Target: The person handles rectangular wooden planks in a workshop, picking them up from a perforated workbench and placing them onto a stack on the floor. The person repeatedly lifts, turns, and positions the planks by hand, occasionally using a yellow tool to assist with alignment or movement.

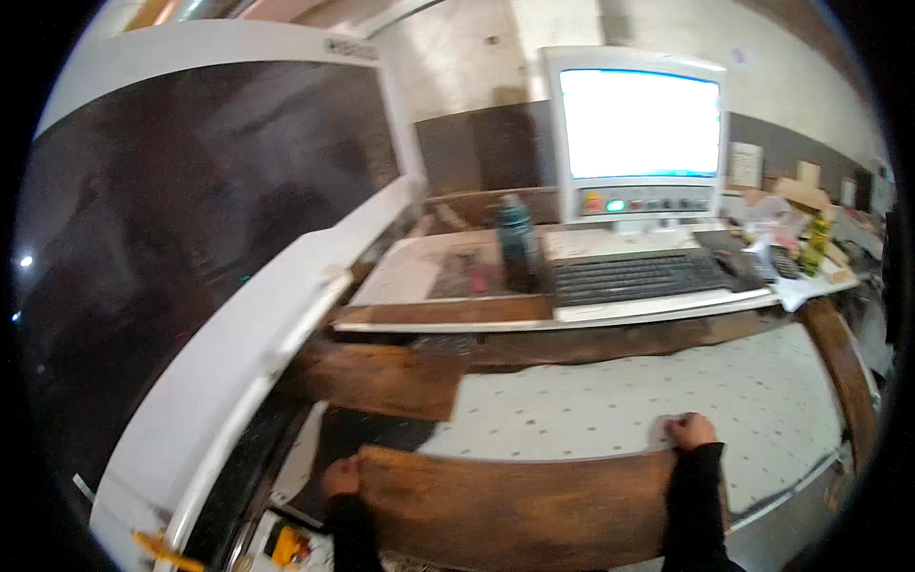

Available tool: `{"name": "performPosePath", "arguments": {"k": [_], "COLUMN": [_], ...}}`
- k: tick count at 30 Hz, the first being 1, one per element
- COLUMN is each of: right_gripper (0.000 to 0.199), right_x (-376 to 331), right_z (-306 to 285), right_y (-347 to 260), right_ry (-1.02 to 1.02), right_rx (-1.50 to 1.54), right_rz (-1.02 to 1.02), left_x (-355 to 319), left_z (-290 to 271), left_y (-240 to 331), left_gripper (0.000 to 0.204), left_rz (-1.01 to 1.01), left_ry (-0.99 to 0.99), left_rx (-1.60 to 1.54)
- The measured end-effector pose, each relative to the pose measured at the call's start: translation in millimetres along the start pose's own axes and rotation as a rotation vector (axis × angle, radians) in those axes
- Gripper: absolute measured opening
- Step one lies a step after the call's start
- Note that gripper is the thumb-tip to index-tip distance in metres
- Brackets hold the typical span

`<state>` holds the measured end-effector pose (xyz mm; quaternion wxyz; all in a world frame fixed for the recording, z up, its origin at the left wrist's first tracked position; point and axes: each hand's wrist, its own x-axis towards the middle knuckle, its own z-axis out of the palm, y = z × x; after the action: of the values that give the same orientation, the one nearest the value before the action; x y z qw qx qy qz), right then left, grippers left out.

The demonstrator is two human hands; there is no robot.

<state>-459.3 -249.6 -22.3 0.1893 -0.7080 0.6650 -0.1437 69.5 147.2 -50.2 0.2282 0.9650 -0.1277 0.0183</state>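
A broad brown panel, mottled and darker along its edges, lies in front of me; whether it is wood or leather I cannot tell. At its far left corner, my left hand is closed on the edge, slightly blurred. My right hand is curled closed just beyond the panel's far right corner, and what it holds, if anything, is hidden. Its dark sleeve covers part of the panel's right side. Beneath and behind the panel spreads a white surface dotted with dark marks. A second brown piece lies farther back on the left.
A lit monitor stands behind a black keyboard on a shelf, with a dark bottle beside them. Papers and clutter fill the shelf's right end. A large white machine frame with a dark panel rises at left.
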Motion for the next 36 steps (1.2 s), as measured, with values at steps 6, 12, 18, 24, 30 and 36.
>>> {"name": "performPosePath", "arguments": {"k": [6, 12, 18, 24, 30, 36], "right_gripper": [0.043, 0.044, 0.044, 0.044, 0.044, 0.044], "right_x": [-2, -3, -10, -8, -9, -8], "right_z": [-1, -6, -11, -13, -14, -10], "right_y": [-32, -2, -6, -9, -8, -5], "right_ry": [-0.151, -0.087, -0.087, -0.111, -0.096, -0.069], "right_rx": [0.031, 0.032, 0.039, 0.016, 0.026, 0.028], "right_rz": [-0.113, -0.162, -0.116, -0.113, -0.135, -0.16], "left_x": [67, 15, 16, 20, 18, -9], "left_z": [47, -23, -3, 5, 0, -27], "left_y": [-128, 0, -23, -32, -39, -3], "left_gripper": [0.042, 0.067, 0.061, 0.05, 0.03, 0.035], "left_rz": [0.402, -0.045, 0.057, 0.074, 0.018, 0.05], "left_ry": [0.137, -0.16, -0.086, -0.007, 0.16, 0.252], "left_rx": [0.249, 0.088, 0.169, 0.106, -0.284, -0.269]}}
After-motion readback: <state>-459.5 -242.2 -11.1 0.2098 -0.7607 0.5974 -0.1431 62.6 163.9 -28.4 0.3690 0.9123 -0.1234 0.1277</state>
